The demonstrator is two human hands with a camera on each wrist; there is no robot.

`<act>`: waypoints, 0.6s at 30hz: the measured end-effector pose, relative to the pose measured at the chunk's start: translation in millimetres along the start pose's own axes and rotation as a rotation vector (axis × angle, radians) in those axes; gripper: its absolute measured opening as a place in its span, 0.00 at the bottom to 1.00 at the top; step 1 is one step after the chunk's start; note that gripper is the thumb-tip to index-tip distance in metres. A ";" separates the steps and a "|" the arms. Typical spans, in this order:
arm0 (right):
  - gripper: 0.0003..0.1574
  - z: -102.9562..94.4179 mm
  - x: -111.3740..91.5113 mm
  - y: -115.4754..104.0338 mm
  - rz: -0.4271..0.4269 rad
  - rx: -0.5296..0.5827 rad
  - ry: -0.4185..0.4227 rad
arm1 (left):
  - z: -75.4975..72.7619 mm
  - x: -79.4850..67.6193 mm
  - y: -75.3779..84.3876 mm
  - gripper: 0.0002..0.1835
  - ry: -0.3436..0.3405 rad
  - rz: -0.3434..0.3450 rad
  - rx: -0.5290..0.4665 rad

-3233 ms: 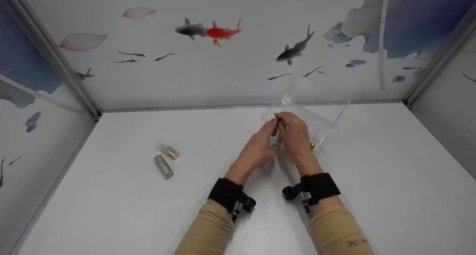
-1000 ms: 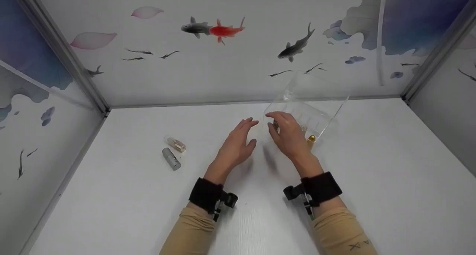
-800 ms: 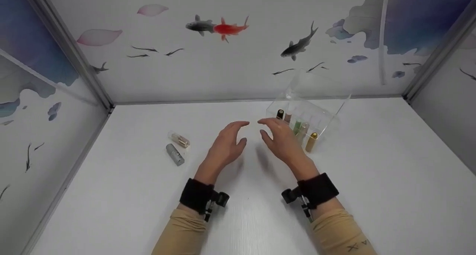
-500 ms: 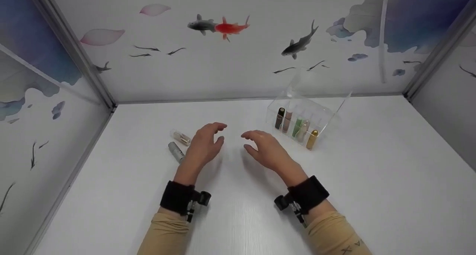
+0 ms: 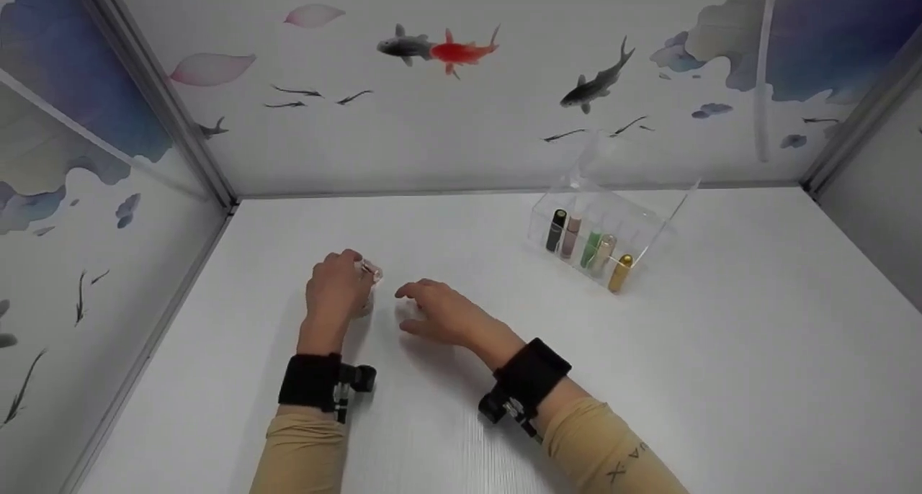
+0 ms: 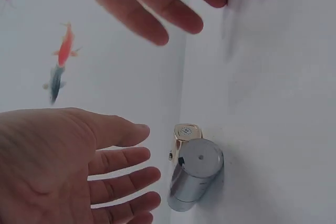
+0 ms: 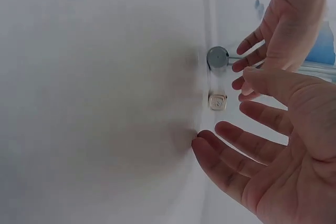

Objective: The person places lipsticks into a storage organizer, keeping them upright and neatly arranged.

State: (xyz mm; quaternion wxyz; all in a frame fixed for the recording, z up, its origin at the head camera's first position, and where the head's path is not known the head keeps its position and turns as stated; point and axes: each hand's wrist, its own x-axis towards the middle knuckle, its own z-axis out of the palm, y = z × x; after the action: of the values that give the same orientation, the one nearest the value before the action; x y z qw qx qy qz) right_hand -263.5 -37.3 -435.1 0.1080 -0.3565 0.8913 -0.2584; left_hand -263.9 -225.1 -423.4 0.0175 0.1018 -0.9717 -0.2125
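Note:
In the head view my left hand (image 5: 335,289) reaches down over two small lipstick-like tubes at the left of the table. The clear one with a gold base (image 5: 371,271) pokes out past its fingers, while the hand mostly covers the grey cylinder. The left wrist view shows the grey tube (image 6: 199,166) lying end-on beside the gold-based tube (image 6: 185,130), both apart from my left fingers, which are spread and relaxed. My right hand (image 5: 443,312) hovers to the right of them, fingers loosely bent, holding nothing.
At the back right stands a clear acrylic organizer box (image 5: 641,217) with its lid raised. Several tubes stand in its front slots, among them a black one (image 5: 556,230), a green one (image 5: 591,249) and a gold one (image 5: 619,273). A fish-printed wall (image 5: 468,134) bounds the table behind.
Both hands have moved from the organizer box to the left; the left now lies over the two loose tubes. The right has let go at the box, where the row of tubes now shows.

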 end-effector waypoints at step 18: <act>0.17 33.2 42.9 -31.0 0.036 -0.228 0.015 | 4.4 4.1 -9.8 0.15 -0.128 -0.110 -0.108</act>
State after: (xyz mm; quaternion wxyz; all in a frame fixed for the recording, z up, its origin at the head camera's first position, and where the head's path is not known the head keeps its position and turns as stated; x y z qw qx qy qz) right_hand -264.0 -98.7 -446.8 0.0646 -0.3486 0.9220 -0.1558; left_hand -266.4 -232.9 -431.4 -0.0510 0.1399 -0.9509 -0.2713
